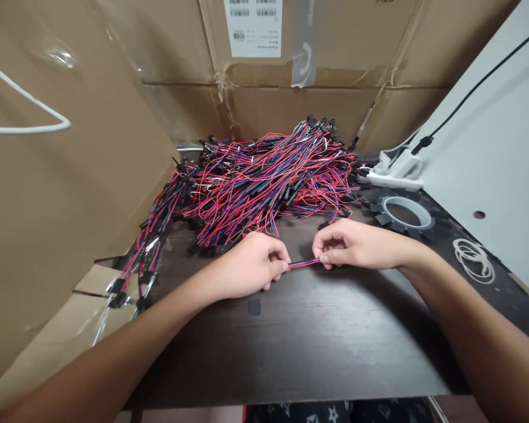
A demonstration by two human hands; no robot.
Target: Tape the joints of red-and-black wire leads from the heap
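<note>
A short length of red and blue wires stretches level between my two hands, just above the dark table. My left hand pinches its left end between thumb and fingers. At the other end, my right hand closes on the wires the same way. What lies inside the fingertips is hidden. Behind both hands rises a large heap of red, blue and black wires with black connectors among them. A small black square piece of tape lies on the table below my left hand.
A tape roll with black pieces stuck round it lies to the right, near a white power strip and a coiled white cord. Cardboard boxes stand behind and to the left. A white panel borders the right.
</note>
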